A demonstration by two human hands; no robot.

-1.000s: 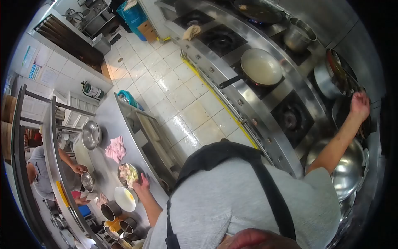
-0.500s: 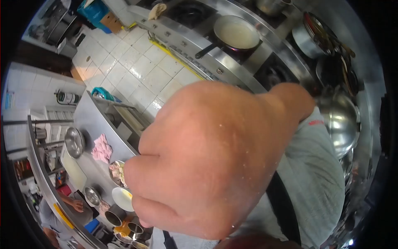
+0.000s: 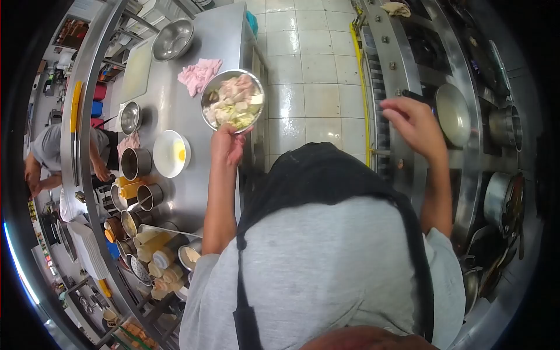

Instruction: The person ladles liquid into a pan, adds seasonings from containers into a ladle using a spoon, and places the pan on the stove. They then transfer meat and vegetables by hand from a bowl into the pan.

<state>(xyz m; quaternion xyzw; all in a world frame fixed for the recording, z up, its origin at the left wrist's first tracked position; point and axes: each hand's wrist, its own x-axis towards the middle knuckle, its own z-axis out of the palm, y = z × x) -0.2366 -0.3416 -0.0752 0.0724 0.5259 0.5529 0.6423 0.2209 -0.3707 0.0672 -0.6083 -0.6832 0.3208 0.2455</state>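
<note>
My left hand (image 3: 228, 143) grips the near rim of a metal bowl (image 3: 261, 87), with the thumb over the edge. In the bowl lie pale pink pieces that look like raw meat, chopped pale green vegetable and a white block. It overlaps the steel counter's right edge. On the other side, my right hand (image 3: 413, 123) is open, its fingers partly bent and holding nothing. Near its fingertips is the dark handle (image 3: 415, 97) of a frying pan (image 3: 452, 115) on the stove. Pale liquid covers the pan's bottom.
The steel counter (image 3: 201, 201) holds a white bowl (image 3: 167, 156) with egg yolk, a pink cloth (image 3: 199, 76), an empty metal bowl (image 3: 173, 40) and several pots and bottles. A co-worker (image 3: 55, 149) stands beyond the shelf. Tiled floor (image 3: 321, 96) separates counter and stove (image 3: 429, 46).
The large closed hand before the camera has withdrawn, and the view has turned. My left hand now holds the metal bowl of food, which was on the counter. My right hand is near the pan.
</note>
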